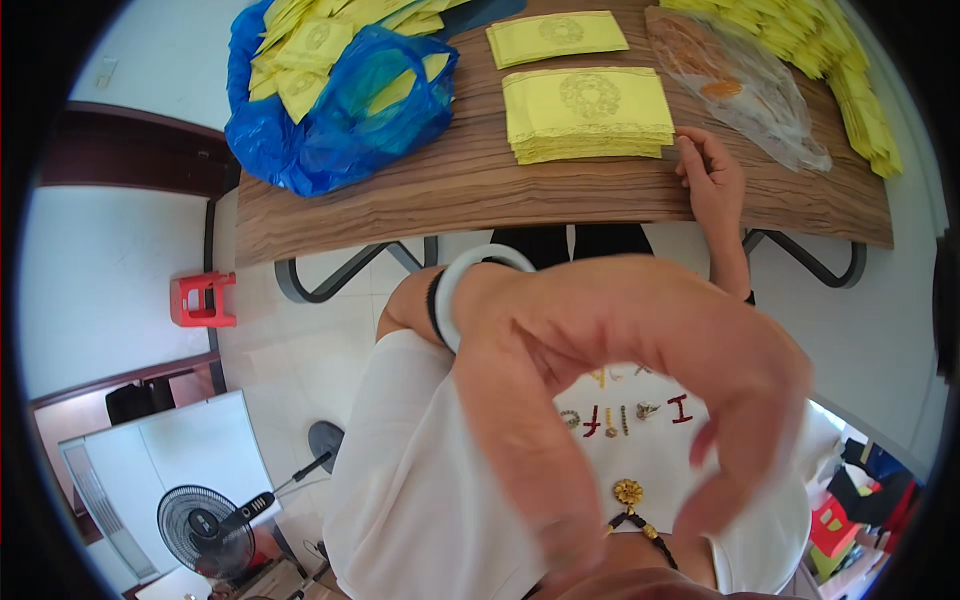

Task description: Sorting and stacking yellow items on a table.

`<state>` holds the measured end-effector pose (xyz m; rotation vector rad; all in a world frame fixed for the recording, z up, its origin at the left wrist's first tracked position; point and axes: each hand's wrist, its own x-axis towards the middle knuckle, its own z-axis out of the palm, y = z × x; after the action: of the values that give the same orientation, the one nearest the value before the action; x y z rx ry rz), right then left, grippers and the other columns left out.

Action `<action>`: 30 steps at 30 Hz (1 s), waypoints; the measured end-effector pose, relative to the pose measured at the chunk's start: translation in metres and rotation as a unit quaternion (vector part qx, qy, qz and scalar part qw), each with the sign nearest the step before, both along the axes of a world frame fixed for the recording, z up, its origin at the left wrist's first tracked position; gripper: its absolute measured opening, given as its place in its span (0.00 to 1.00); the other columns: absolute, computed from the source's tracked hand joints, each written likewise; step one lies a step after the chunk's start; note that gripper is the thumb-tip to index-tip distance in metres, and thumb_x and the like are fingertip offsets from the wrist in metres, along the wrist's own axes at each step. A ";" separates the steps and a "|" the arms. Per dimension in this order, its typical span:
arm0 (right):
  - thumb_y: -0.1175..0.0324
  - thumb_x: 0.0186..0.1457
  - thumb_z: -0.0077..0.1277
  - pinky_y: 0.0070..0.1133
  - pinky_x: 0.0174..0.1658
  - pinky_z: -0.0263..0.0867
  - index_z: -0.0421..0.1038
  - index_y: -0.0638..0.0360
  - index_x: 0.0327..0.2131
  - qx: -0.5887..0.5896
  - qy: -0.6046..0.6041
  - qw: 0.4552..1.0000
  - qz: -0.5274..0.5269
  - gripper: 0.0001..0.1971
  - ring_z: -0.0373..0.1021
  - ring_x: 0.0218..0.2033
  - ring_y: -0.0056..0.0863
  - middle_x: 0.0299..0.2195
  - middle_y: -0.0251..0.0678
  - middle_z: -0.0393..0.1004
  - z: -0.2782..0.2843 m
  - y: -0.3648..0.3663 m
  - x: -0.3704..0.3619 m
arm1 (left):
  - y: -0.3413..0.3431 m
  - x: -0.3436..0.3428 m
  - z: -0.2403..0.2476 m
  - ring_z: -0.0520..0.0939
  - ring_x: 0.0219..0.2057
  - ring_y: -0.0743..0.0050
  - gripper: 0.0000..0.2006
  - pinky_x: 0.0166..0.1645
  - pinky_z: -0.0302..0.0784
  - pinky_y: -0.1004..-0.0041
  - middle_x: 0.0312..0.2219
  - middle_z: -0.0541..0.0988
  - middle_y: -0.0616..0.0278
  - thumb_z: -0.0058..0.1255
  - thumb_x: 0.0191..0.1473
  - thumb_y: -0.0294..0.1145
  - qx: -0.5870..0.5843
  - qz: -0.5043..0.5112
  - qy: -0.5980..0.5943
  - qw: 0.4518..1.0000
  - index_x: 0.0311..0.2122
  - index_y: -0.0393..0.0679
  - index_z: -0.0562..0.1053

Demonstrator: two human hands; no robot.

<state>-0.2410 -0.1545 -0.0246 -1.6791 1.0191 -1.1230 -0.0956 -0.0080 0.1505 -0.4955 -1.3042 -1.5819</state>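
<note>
My left hand [640, 330] is raised close to the camera and slightly blurred, its thumb and curved fingers apart with nothing visible between them. A pale bangle [462, 290] and a dark band circle that wrist. On the table, my right hand [715, 180] rests with fingers loosely curled beside a thick stack of yellow printed paper [590, 105]. Its fingertips are at the stack's right edge; I cannot tell whether they touch it. Behind this stack lies a thinner yellow paper pile [557, 36]. Both bear a round ornamental print. The raised hand hides part of my right forearm.
A blue plastic bag [320, 150] full of yellow papers sits at the wood-grain table's [440, 205] left. A clear bag [745, 90] with orange-brown contents lies right, near more yellow papers [850, 80]. A red stool [203, 299] and black fan [205, 530] stand left.
</note>
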 end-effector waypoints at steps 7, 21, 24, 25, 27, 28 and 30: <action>0.69 0.64 0.50 0.11 0.26 0.58 0.76 0.59 0.44 0.011 -0.004 1.000 0.012 0.09 0.62 0.24 0.08 0.23 0.22 0.68 0.002 0.003 0.012 | -0.020 0.077 -0.004 0.80 0.37 0.69 0.08 0.41 0.74 0.72 0.34 0.80 0.61 0.61 0.51 0.27 -0.066 0.404 -0.469 0.783 0.36 0.40 0.77; 0.70 0.63 0.50 0.12 0.26 0.59 0.75 0.62 0.42 -0.017 0.013 1.000 0.005 0.08 0.63 0.22 0.09 0.22 0.24 0.69 0.011 0.007 0.013 | -0.221 0.205 -0.097 0.76 0.50 0.53 0.34 0.53 0.74 0.62 0.47 0.77 0.53 0.63 0.45 0.52 -0.223 0.553 -0.754 0.276 0.55 0.46 0.70; 0.71 0.63 0.50 0.13 0.26 0.59 0.75 0.63 0.41 -0.047 0.020 0.999 -0.003 0.08 0.63 0.22 0.10 0.21 0.25 0.69 0.009 0.006 0.012 | -0.233 0.194 -0.101 0.75 0.53 0.53 0.42 0.55 0.73 0.62 0.51 0.75 0.51 0.66 0.40 0.56 -0.212 0.518 -0.779 0.283 0.59 0.45 0.66; 0.71 0.63 0.50 0.13 0.26 0.59 0.75 0.63 0.41 -0.048 0.019 0.999 -0.006 0.08 0.63 0.22 0.10 0.21 0.25 0.69 0.009 0.006 0.012 | -0.235 0.192 -0.102 0.75 0.53 0.52 0.45 0.56 0.72 0.63 0.52 0.74 0.51 0.66 0.38 0.57 -0.190 0.496 -0.796 0.291 0.61 0.45 0.65; 0.71 0.63 0.50 0.13 0.27 0.60 0.74 0.64 0.40 -0.044 0.022 0.999 -0.005 0.07 0.63 0.23 0.11 0.21 0.25 0.69 0.011 0.006 0.012 | -0.239 0.192 -0.102 0.75 0.54 0.52 0.49 0.57 0.72 0.63 0.54 0.73 0.50 0.67 0.36 0.58 -0.170 0.472 -0.811 0.300 0.62 0.45 0.63; 0.71 0.63 0.50 0.13 0.27 0.60 0.74 0.64 0.40 -0.042 0.025 0.999 -0.003 0.07 0.63 0.23 0.11 0.21 0.25 0.69 0.011 0.006 0.012 | -0.239 0.193 -0.101 0.74 0.55 0.52 0.49 0.57 0.72 0.63 0.55 0.73 0.50 0.67 0.37 0.58 -0.168 0.471 -0.811 0.302 0.62 0.45 0.63; 0.71 0.63 0.50 0.13 0.27 0.60 0.74 0.64 0.40 -0.042 0.026 0.999 -0.006 0.07 0.63 0.23 0.11 0.21 0.25 0.69 0.011 0.006 0.011 | -0.240 0.198 -0.097 0.74 0.56 0.52 0.49 0.57 0.72 0.63 0.57 0.71 0.49 0.67 0.37 0.57 -0.163 0.470 -0.812 0.306 0.63 0.45 0.62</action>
<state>-0.2296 -0.1490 -0.0135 -1.7779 1.0273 -1.1488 0.1023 -0.2479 0.0538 2.0244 -2.4306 -0.1438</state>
